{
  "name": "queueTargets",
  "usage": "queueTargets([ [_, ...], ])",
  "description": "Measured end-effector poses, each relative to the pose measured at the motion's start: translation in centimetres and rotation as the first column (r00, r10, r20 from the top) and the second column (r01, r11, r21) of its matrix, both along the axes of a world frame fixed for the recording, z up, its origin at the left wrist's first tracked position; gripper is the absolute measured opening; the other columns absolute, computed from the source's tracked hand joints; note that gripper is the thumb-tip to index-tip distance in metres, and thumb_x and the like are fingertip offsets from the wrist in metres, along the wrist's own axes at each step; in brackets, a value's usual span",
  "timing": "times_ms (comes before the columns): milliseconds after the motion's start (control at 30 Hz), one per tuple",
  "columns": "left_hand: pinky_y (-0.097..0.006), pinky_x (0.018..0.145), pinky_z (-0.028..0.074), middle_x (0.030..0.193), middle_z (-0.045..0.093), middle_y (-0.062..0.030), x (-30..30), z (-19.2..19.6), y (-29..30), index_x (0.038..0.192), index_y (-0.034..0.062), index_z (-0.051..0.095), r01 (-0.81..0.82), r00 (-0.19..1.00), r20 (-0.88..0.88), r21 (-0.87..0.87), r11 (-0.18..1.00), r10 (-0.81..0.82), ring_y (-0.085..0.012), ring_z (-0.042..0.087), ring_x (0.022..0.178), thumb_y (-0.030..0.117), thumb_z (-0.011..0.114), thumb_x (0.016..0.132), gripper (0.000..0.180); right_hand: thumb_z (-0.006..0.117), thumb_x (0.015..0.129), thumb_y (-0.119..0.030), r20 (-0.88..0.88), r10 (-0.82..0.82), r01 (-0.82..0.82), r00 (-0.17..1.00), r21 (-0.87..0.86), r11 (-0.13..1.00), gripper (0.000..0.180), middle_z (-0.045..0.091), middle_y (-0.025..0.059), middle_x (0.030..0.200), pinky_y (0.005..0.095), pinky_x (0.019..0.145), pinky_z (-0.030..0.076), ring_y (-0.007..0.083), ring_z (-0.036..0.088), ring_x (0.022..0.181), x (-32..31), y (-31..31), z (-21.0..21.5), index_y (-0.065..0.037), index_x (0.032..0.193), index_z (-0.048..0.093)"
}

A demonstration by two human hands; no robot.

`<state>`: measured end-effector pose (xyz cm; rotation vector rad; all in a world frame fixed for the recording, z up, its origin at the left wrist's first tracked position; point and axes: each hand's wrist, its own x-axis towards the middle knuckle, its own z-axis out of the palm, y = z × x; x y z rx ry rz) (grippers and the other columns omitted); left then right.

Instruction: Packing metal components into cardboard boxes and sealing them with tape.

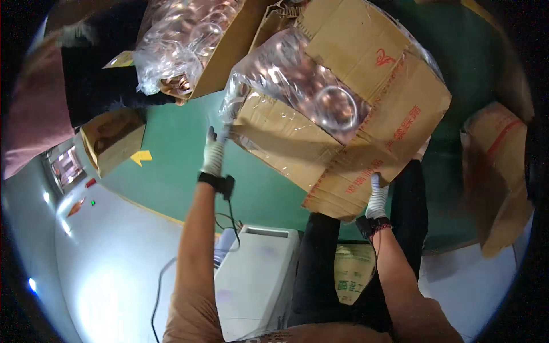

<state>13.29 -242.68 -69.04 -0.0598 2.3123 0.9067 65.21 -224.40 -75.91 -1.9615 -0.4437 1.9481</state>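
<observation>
A large cardboard box [400, 126] with open flaps is tilted in front of me. In its opening, a clear plastic bag [286, 63] covers shiny copper-coloured pieces too blurred to name. My right hand [377, 200], in a white knit glove, grips the box's near edge. Its thumb lies on the flap, and the other fingers are hidden underneath. Beside the box's left corner is my left hand [213, 155], gloved too. Its fingers point away from me and look apart, though slightly blurred. Whether it touches the plastic there cannot be made out.
Another open carton [223, 51] with plastic-wrapped copper-coloured parts stands at the far left, near a person in dark clothing [94, 80]. A smaller box [112, 137] lies below it. Cardboard [497, 171] stands at right. A white cabinet [257, 274] is near my left leg on the green floor [171, 166].
</observation>
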Motion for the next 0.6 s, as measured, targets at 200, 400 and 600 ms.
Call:
queueTargets([
  [200, -0.032, 0.082, 0.054, 0.123, 0.068, -0.0009, 1.3, -10.2, 5.8, 0.142, 0.0129, 0.059, -0.124, 0.857, 0.513, 0.133, 0.983, 0.039, -0.0182, 0.064, 0.102, 0.057, 0.073, 0.091, 0.069, 0.068, 0.084, -0.076, -0.157, -0.122, 0.094, 0.980, -0.174, 0.980, 0.102, 0.056, 0.0106, 0.144, 0.0420, 0.112, 0.041, 0.0239, 0.053, 0.129, 4.0, -3.0, 0.1, -0.001, 0.149, 0.046],
  [400, -0.034, 0.073, 0.054, 0.099, 0.073, -0.0031, 5.5, -7.9, 7.6, 0.128, 0.0041, 0.069, 0.069, 0.962, 0.268, -0.035, 0.997, -0.057, -0.0177, 0.065, 0.082, 0.040, 0.073, 0.094, 0.050, 0.061, 0.095, -0.069, 0.266, 0.283, -0.255, 0.922, -0.134, 0.958, 0.070, 0.060, 0.0023, 0.084, 0.0379, 0.078, 0.045, 0.0171, 0.051, 0.080, 4.0, 2.2, 1.3, 0.001, 0.095, 0.069],
  [600, -0.043, 0.082, 0.056, 0.101, 0.075, -0.0252, 20.5, -3.9, 6.9, 0.119, -0.0010, 0.071, 0.485, 0.874, 0.174, -0.330, 0.810, -0.453, -0.0356, 0.074, 0.092, 0.052, 0.063, 0.096, 0.058, 0.065, 0.102, -0.045, 0.208, 0.388, -0.419, 0.898, 0.132, 0.898, 0.049, 0.069, 0.0054, 0.096, 0.0312, 0.074, 0.050, 0.0135, 0.056, 0.082, 16.1, 12.7, 1.6, 0.000, 0.121, 0.071],
])
